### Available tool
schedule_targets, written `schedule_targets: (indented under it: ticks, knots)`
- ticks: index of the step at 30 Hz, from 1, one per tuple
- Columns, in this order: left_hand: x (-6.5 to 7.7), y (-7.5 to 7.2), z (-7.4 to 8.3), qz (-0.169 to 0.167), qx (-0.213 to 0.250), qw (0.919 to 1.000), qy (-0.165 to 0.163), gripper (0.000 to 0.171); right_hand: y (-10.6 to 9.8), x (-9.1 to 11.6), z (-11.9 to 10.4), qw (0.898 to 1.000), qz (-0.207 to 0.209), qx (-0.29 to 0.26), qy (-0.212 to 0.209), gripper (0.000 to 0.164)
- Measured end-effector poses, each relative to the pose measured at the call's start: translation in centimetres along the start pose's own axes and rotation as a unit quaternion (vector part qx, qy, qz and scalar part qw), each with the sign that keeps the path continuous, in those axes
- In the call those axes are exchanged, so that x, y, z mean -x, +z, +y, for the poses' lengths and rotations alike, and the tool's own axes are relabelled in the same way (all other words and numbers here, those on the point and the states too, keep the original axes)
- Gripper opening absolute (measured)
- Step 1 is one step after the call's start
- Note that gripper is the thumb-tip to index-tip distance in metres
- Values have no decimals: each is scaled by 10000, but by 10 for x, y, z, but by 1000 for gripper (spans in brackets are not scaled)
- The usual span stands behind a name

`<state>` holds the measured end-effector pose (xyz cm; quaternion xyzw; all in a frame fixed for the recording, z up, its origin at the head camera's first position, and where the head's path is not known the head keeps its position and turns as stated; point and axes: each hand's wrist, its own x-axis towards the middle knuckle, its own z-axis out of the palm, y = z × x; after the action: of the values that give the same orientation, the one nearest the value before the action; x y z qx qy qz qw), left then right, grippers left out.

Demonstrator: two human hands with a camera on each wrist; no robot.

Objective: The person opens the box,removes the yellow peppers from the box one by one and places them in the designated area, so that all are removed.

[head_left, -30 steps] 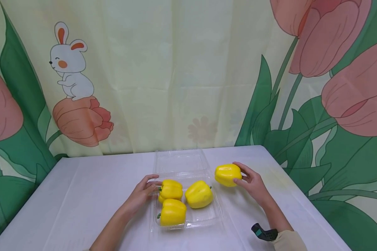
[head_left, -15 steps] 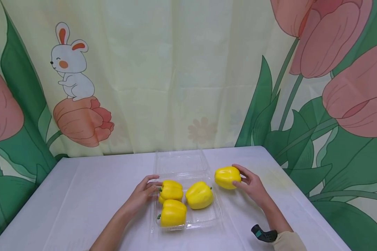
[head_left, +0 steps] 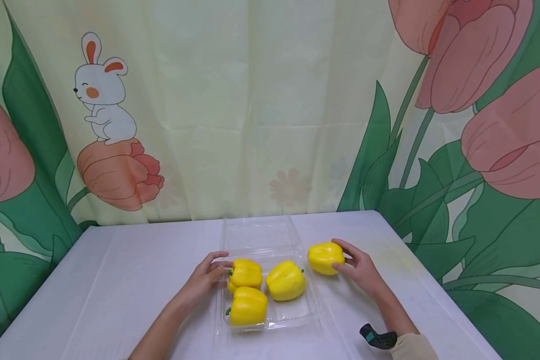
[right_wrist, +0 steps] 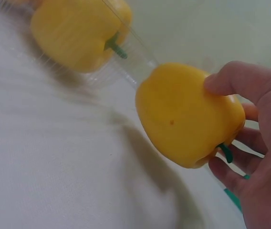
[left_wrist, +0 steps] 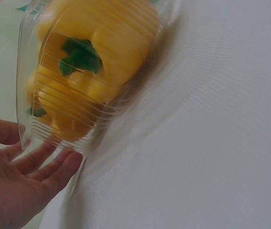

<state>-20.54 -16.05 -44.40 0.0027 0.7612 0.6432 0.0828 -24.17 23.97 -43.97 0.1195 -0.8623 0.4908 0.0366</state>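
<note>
In the head view, right of the lower middle, we see the right hand [head_left: 356, 265] with its grip pinching the held pepper [head_left: 325, 258], thumb on one side and fingers on the other. The right wrist view shows us its green stem [right_wrist: 226, 152] pointing towards the palm. Left of it, the clear container [head_left: 288, 314] sits on the white worktop [head_left: 139, 290], lid [head_left: 261, 232] open towards the back. Inside we count three yellow peppers: the back-left pepper [head_left: 246, 273], the front-left pepper [head_left: 248, 306] just below it, and the right-hand pepper [head_left: 285, 281]. The left hand [head_left: 202, 280] has its grip loosely spread, fingers at the container's left side. We see a black device [head_left: 378, 336] by the right wrist, lower right.
</note>
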Motion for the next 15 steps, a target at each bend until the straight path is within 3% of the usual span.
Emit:
schedule_targets:
  ticks: [15]
  knots:
    - [0,0,0,29,-44,10000,-48,38,5,2,1,9997,-188,126,-2,64]
